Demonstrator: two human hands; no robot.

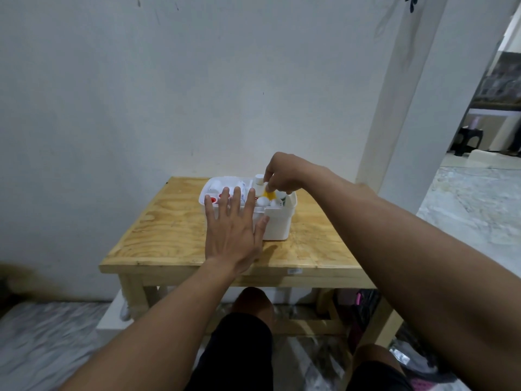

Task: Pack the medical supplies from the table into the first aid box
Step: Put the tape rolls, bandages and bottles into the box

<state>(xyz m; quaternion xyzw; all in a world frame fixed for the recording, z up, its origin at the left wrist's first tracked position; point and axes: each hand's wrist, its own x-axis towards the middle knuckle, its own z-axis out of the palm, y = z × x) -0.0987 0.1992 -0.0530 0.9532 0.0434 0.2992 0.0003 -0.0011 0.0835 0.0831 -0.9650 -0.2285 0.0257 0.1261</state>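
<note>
Head view. The first aid box (277, 224), a white open-topped tub, stands on the wooden tabletop (169, 235) towards its far edge. It is crowded with upright supplies: red-capped containers (212, 199) on the left, and a white bottle (258, 179) and a yellow-topped item (269, 195) on the right.

The left hand (231, 230) lies flat against the near wall of the box. Its grip is fully open, with the fingers straight and spread, the fingertips reaching over the rim and the thumb pressed to the wall. It steadies the box and holds nothing.

The right hand (282, 176) hangs over the right compartment, fingers curled downward, their tips at the yellow-topped item just beside the white bottle. Whether this grip has closed on either one cannot be told, because the fingers hide the contact.

Every supply seen is already inside the box, so the step is judged to be seating one of the last items.

Hazards:
- The compartment is tightly filled, so a downward push could tilt the neighbouring bottles or wedge the item askew above the rim, which would likely obstruct a lid.
- The box sits near the far edge, so forward pressure from the flat left hand could slide it towards the wall.
- A loose pinch could drop the item between the bottles.
</note>
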